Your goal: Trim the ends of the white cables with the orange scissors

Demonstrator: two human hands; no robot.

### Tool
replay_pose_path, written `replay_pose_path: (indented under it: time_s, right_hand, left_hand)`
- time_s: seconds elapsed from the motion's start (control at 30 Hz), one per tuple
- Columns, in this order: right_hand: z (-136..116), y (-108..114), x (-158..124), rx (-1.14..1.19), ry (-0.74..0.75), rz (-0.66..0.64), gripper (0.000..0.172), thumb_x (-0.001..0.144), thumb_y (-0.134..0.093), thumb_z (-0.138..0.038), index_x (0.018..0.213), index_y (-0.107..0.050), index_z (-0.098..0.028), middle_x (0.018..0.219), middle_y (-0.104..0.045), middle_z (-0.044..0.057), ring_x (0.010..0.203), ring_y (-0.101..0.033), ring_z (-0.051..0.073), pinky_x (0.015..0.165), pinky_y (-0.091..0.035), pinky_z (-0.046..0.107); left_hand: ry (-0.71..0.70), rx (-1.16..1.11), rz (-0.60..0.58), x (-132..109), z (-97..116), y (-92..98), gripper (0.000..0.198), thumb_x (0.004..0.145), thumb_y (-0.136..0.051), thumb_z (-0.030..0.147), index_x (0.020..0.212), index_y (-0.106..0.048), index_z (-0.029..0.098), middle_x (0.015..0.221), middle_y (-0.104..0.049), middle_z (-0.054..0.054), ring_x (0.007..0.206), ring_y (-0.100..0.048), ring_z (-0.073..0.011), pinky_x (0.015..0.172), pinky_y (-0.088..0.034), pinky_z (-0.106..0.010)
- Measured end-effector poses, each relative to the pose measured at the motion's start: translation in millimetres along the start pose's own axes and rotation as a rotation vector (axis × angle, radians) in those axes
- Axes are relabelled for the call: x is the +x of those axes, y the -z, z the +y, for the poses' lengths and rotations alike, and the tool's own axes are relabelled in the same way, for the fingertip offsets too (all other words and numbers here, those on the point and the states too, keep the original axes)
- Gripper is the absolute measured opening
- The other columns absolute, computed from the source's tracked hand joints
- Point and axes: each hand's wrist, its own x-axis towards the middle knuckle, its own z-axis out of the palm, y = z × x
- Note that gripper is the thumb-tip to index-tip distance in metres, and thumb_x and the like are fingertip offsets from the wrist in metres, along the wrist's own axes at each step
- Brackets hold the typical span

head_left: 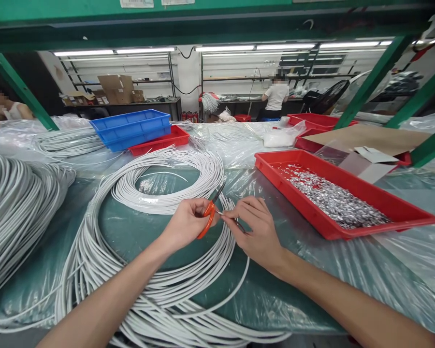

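My left hand (pixel 188 223) is closed round the orange handles of a small pair of scissors (pixel 210 210), blades pointing up and away. My right hand (pixel 255 227) pinches the thin end of a white cable right at the scissors. Both hands hover over big coils of white cable (pixel 159 290) lying on the green, plastic-covered table (pixel 137 232). A smaller coil (pixel 166 186) lies just beyond my hands.
A red tray (pixel 348 203) of small silvery metal parts sits to the right. Blue (pixel 132 128) and red trays stand behind, more cable bundles (pixel 10 203) at left, cardboard (pixel 369 137) at right. A person (pixel 275 96) works at a far bench; another sits far left.
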Motion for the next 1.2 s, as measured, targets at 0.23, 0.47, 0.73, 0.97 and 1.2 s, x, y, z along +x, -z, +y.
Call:
replay_pose_path:
  time_s: [0.23, 0.47, 0.73, 0.97, 1.2]
  right_hand:
    - [-2.6, 0.4, 0.4, -0.025, 0.014, 0.025, 0.015, 0.086, -0.066, -0.010, 0.076, -0.058, -0.017, 0.066, -0.061, -0.002, 0.073, -0.051, 0.016, 0.068, -0.031, 0.032]
    - [-0.8, 1.0, 0.8, -0.019, 0.005, 0.027, 0.015, 0.086, -0.066, -0.010, 0.076, -0.058, -0.017, 0.066, -0.062, -0.002, 0.073, -0.051, 0.016, 0.068, -0.031, 0.032]
    - [-1.7, 1.6, 1.3, -0.011, 0.007, 0.035, 0.015, 0.086, -0.065, -0.010, 0.076, -0.059, -0.018, 0.067, -0.064, -0.002, 0.073, -0.052, 0.016, 0.068, -0.030, 0.032]
    - [-2.6, 2.1, 1.8, -0.050, 0.029, 0.019, 0.015, 0.087, -0.062, -0.010, 0.075, -0.059, -0.019, 0.067, -0.065, -0.002, 0.073, -0.054, 0.017, 0.068, -0.030, 0.033]
    - [-3.2, 1.6, 1.8, -0.032, 0.039, 0.035, 0.014, 0.087, -0.064, -0.009, 0.077, -0.060, -0.019, 0.067, -0.065, -0.002, 0.073, -0.054, 0.016, 0.068, -0.031, 0.033]
  left_hand:
    - [-0.014, 0.005, -0.027, -0.4, 3.4, 0.2, 0.011, 0.071, -0.057, 0.012, 0.062, -0.052, 0.014, 0.056, -0.045, 0.005, 0.052, -0.032, -0.0051, 0.050, -0.024, -0.020]
    - [0.010, 0.005, -0.009, 0.1, 2.8, 0.4, 0.005, 0.071, -0.057, 0.012, 0.066, -0.055, 0.013, 0.056, -0.045, 0.005, 0.052, -0.032, -0.0054, 0.050, -0.022, -0.020]
    - [0.039, 0.005, 0.018, 0.1, 4.3, -1.2, 0.004, 0.069, -0.062, 0.014, 0.071, -0.060, 0.011, 0.056, -0.046, 0.005, 0.052, -0.032, -0.0050, 0.049, -0.022, -0.019]
    - [0.050, -0.013, 0.008, -0.5, 7.1, -1.5, 0.011, 0.070, -0.062, 0.014, 0.063, -0.054, 0.014, 0.052, -0.042, 0.007, 0.048, -0.029, -0.0041, 0.047, -0.021, -0.019]
    - [0.105, -0.069, 0.014, -2.0, 11.3, -2.5, 0.017, 0.068, -0.070, 0.019, 0.061, -0.054, 0.014, 0.051, -0.042, 0.008, 0.045, -0.031, -0.0035, 0.044, -0.020, -0.020]
